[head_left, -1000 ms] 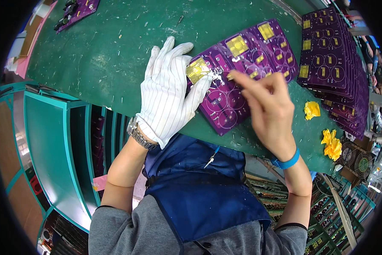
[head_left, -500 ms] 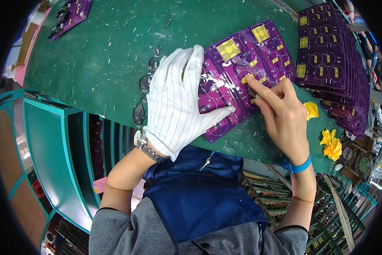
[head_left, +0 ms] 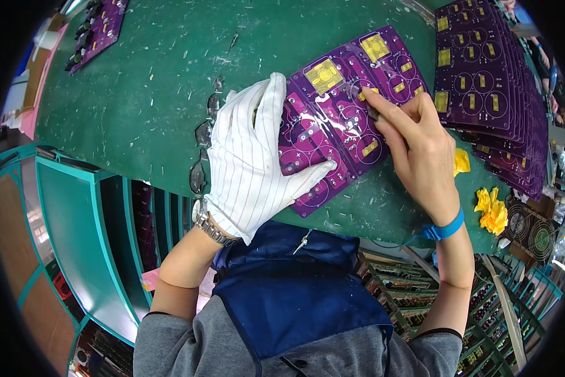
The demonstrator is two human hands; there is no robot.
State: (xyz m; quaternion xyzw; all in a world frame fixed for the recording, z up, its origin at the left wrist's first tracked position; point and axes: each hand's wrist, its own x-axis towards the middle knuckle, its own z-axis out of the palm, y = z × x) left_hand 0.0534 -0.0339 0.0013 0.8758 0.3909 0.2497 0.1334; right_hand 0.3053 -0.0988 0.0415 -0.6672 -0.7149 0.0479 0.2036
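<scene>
Purple circuit board (head_left: 345, 119) lies under the spread gloved left hand (head_left: 257, 163); right hand (head_left: 421, 157) pinches its film.

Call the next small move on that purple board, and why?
Probably press the right hand fingertip down where it touches the purple board, near the yellow patches. The gloved left hand lies flat on the board's left end, pinning it to the green mat, so the board looks steadied for it.
</scene>
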